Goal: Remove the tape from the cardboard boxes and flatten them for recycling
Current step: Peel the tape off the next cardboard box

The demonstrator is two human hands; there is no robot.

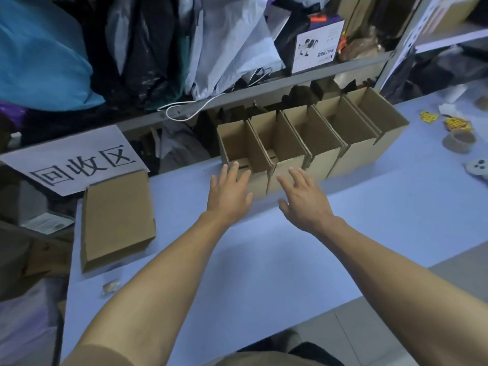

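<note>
**Both hands spread before the box row**

A flattened box lies well left of the left hand. Left fingertips overlap the nearest open box; contact unclear. The right hand, fingers spread, holds nothing. Farther right, a tape roll looks blurred.

A white sign with black characters leans left; plastic bags crowd the shelf.

Both bare forearms stretch forward, palms down. The left hand spreads its straight fingers, and just right of it the right hand fans out too, holding nothing.
</note>
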